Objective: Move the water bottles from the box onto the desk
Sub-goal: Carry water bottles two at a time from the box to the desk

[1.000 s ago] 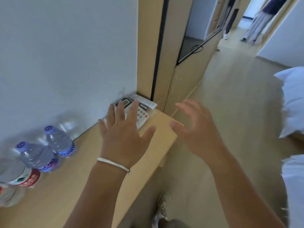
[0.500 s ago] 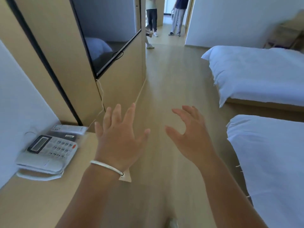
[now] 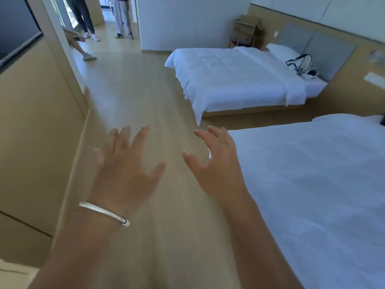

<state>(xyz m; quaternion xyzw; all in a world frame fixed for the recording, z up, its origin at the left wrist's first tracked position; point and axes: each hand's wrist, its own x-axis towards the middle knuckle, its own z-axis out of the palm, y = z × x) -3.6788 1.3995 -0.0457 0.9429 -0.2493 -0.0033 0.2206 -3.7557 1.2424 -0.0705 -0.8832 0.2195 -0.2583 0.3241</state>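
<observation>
Left hand (image 3: 123, 174): empty, fingers spread wide, palm down, raised over the floor (image 3: 145, 105). A silver bangle (image 3: 104, 213) sits on its wrist. Motion blur on the fingertips.

Right hand (image 3: 216, 170): empty, fingers loosely curled and apart, thumb pointing toward the left hand. Nothing grasped. It hangs just beside the edge of the near bed (image 3: 312, 195), apart from the left hand, with bare floor showing between the two.

Water bottles, box: none in this view. The desk is not clearly in frame either; only a pale sliver shows at the lower left corner, too little to identify.

Surroundings: light wooden floor runs ahead between a tan wood wall panel (image 3: 37, 126) on the left and two beds with white covers on the right. The far bed (image 3: 235, 80) carries a white bag with dark straps (image 3: 302, 65) near its pillow end, against a grey padded headboard (image 3: 316, 46). A small wooden stand (image 3: 245, 30) sits in the corner beyond the far bed. A dark screen (image 3: 14, 28) is mounted at upper left on the panel.

At the far doorway, legs of two standing people (image 3: 123, 17) are visible, plus one leg and shoe (image 3: 88, 56) stepping out from behind the panel edge.
</observation>
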